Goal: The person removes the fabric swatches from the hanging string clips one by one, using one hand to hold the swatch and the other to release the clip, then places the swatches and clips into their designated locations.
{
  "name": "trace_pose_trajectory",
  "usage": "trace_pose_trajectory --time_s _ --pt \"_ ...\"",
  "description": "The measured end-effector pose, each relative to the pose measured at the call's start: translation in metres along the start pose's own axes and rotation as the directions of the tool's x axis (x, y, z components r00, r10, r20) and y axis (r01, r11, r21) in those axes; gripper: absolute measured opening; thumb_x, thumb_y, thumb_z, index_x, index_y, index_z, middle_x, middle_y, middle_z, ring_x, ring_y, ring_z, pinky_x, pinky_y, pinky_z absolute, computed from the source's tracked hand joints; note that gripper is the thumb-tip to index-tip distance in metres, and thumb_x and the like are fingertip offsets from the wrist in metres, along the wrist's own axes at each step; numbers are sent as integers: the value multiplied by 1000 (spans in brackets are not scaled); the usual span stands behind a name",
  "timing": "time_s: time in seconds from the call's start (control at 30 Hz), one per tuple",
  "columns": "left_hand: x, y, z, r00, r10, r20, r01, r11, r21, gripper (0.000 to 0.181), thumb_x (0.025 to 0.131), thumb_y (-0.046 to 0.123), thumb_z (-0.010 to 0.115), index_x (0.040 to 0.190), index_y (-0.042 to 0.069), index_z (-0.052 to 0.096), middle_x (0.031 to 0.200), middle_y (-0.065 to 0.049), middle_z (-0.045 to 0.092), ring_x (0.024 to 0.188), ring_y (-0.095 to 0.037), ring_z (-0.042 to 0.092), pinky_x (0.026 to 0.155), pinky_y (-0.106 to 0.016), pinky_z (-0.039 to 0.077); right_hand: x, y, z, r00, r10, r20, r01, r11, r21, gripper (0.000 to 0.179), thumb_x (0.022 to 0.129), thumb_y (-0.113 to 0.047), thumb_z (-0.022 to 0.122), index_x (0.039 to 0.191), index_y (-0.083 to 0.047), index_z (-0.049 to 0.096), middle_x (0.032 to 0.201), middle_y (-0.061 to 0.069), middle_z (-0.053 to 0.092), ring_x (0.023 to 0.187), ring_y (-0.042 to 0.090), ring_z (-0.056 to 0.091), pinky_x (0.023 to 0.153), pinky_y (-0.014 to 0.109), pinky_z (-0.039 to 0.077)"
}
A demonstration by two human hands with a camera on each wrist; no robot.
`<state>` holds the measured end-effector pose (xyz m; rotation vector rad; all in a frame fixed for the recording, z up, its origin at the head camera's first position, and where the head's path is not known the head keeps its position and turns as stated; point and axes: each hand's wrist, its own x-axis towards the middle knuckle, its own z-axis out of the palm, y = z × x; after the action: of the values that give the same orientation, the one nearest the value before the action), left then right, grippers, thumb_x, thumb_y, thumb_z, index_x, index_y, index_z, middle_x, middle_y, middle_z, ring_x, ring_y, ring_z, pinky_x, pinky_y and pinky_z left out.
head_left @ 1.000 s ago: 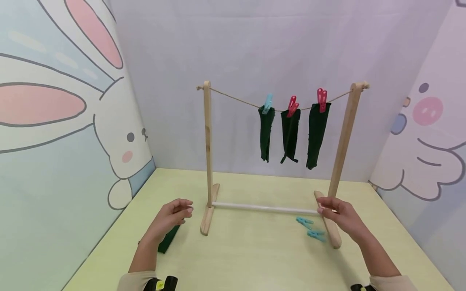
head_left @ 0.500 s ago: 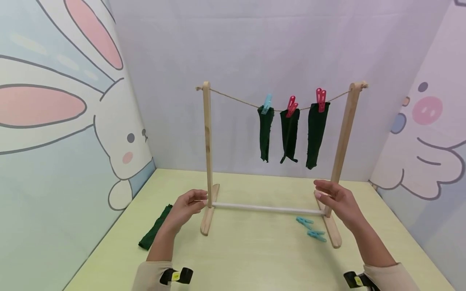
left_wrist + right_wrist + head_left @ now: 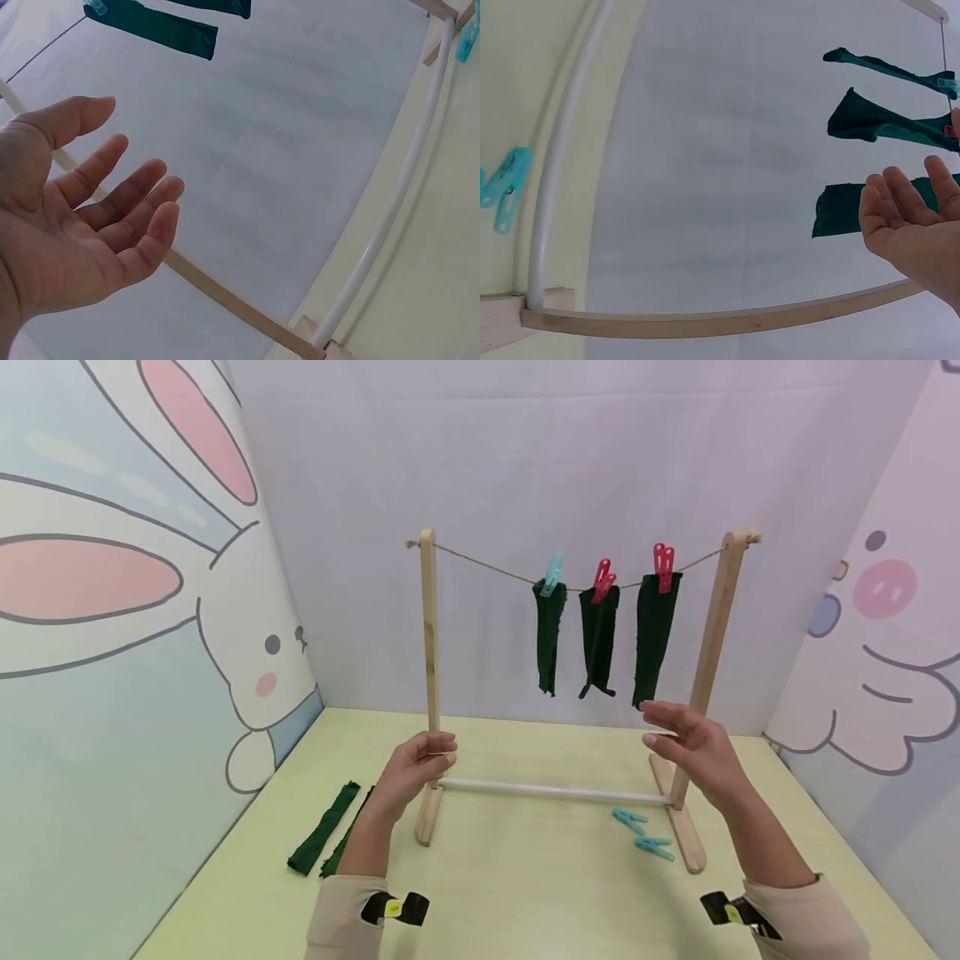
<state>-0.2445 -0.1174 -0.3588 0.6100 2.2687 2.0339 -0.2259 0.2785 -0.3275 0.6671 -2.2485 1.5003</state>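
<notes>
Though three dark-green cloth strips (image 3: 597, 639) are pegged up right of centre, two more strips (image 3: 325, 828) lie unhung lower left, two light-blue plastic pegs (image 3: 643, 842) spare lower right on the pale-yellow bench (image 3: 517, 885). Left hand (image 3: 411, 768) and right hand (image 3: 697, 753): empty, fingers loose.

Booth-like enclosure, not a furnished room: rabbit-print panel (image 3: 127, 727) frame left, cartoon-print panel (image 3: 855, 718) frame right, plain pale backdrop (image 3: 480, 460) behind yellowish tabletop (image 3: 525, 885).

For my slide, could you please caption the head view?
Empty left hand and right hand before three green cloth strips pegged to tan twine.
</notes>
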Motion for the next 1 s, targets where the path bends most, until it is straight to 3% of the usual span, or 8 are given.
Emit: trace_pose_trajectory --time_s 0.13,0.27,0.4,0.57,0.77,1.0 --pt "14 -10 6 1000 0 2 0 1000 -31 35 92 8 58 125 -1 51 119 -16 54 106 -27 55 89 -45 43 9 -10 1 1000 -28 4 28 999 20 40 88 4 59 126 9 46 127 19 51 112 11 52 82 18 45" --pt "27 -14 12 1000 17 -13 -17 999 -45 34 91 11 60 124 2 53 118 -14 55 105 -25 56 89 -48 43 18 -22 2 998 -61 14 61 998 8 41 88 5 59 126 9 46 127 16 52 112 11 52 83 18 44" --pt "38 -13 21 999 43 -30 -45 998 -52 33 90 13 62 120 3 56 115 -14 57 101 -24 58 87 -48 44 29 -37 2 994 -112 4 112 994 3 42 87 5 60 127 7 47 128 14 52 114 13 51 84 18 44" --pt "51 -11 32 997 63 -50 -68 993 -92 32 89 13 62 119 3 56 113 -14 58 99 -23 59 86 -49 44 44 -51 4 984 -175 -18 176 981 78 43 86 8 59 128 6 48 128 12 53 115 19 50 85 19 44" --pt "68 -8 42 995 60 -83 -69 992 -102 31 87 13 64 116 2 58 112 -14 60 97 -21 60 84 -45 46 58 -59 7 981 -191 -30 193 978 74 43 86 7 60 128 4 49 127 13 53 114 19 51 86 19 43" --pt "88 1 54 997 53 -55 -60 989 -136 32 89 13 62 119 2 56 117 -19 56 101 -22 59 87 -47 44 73 -70 5 974 -220 -43 224 968 116 42 86 6 60 127 4 50 127 14 53 114 20 51 87 19 43"
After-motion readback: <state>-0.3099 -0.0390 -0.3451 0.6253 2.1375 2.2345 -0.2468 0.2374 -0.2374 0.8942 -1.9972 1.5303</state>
